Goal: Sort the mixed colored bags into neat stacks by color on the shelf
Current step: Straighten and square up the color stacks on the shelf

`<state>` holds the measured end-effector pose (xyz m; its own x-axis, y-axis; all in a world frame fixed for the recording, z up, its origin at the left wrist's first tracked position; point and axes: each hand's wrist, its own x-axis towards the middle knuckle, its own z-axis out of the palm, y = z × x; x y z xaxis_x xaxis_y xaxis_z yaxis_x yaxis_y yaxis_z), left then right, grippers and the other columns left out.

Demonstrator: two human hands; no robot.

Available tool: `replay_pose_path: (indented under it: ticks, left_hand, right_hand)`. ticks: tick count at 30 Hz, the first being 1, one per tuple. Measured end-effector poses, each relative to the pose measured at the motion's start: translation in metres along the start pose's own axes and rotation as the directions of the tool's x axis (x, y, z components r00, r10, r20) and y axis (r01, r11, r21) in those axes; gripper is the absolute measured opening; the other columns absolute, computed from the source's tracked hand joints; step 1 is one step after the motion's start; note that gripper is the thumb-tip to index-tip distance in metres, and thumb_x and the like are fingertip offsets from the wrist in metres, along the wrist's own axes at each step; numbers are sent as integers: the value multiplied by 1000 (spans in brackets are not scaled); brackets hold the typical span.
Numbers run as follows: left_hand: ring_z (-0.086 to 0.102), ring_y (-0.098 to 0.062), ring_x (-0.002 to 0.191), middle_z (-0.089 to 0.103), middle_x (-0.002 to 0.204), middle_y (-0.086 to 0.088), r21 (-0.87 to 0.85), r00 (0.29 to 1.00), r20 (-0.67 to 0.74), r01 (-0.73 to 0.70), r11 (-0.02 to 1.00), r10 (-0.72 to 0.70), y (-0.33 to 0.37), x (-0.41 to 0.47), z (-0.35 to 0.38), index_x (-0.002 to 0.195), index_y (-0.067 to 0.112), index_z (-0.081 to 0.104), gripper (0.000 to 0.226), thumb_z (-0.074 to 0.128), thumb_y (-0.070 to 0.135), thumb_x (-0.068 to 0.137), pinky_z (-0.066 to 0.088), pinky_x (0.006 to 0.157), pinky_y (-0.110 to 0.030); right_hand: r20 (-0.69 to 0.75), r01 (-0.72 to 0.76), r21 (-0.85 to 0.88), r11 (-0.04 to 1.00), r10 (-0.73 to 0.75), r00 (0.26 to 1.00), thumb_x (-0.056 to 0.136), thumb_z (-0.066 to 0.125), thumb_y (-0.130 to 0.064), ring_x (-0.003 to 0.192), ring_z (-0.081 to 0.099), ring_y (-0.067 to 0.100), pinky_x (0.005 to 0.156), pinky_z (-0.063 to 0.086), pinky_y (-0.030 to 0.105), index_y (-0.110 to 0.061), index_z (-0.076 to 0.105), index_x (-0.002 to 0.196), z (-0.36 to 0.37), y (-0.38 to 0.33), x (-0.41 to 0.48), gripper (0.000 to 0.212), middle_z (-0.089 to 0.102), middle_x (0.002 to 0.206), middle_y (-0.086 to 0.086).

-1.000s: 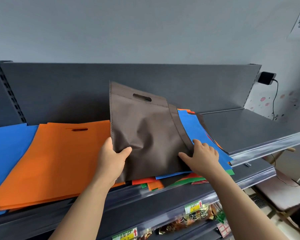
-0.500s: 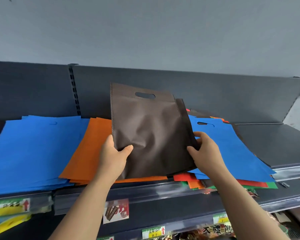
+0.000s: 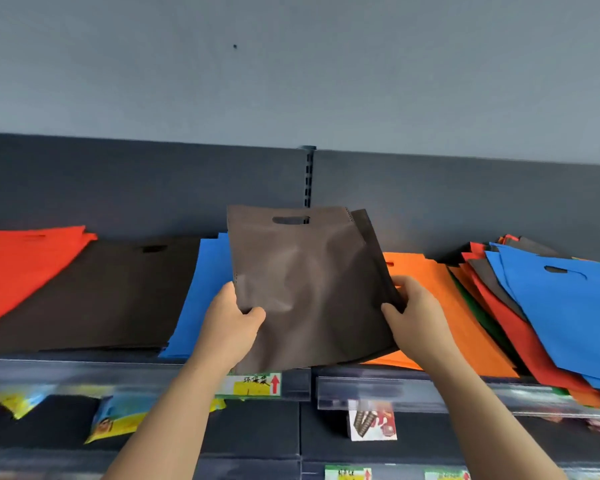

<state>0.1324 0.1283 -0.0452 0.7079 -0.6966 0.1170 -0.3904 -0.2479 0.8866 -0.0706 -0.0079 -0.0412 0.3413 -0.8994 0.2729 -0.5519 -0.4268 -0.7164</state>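
Brown bags [image 3: 309, 289], held upright in front of the shelf [image 3: 136, 370], are pinched at their lower side edges: left hand [image 3: 227, 327] clamped on the left edge with thumb in front, right hand [image 3: 414, 318] gripping the right edge (a second, darker bag shows behind there). Behind lie flat stacks: red stack [image 3: 18, 268], dark brown stack [image 3: 104, 292], blue stack [image 3: 205, 296], orange stack [image 3: 440, 306], and a mixed pile [image 3: 551, 306] at far right.
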Motion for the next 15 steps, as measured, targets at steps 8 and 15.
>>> replay_pose_path:
  ticks: [8,15]
  left_hand:
    - [57,-5,78,64,89,7,44,992,-128,16,999,-11,-58,15,-98,96,21,59,12,61,13,88,39,58,-19]
    - [58,-11,80,63,88,5,138,968,-248,75,988,-39,-97,19,-158,93,18,59,5,62,16,88,40,61,-27]
  right_hand:
    - [103,34,39,999,-38,994,91,53,-7,90,52,12,71,38,20,-16,49,130,83,-66,-17,40,60,108,-2]
    - [200,84,70,994,-97,975,91,54,-11,98,56,16,76,44,22,-17,48,131,142,-111,-19,41,62,117,0]
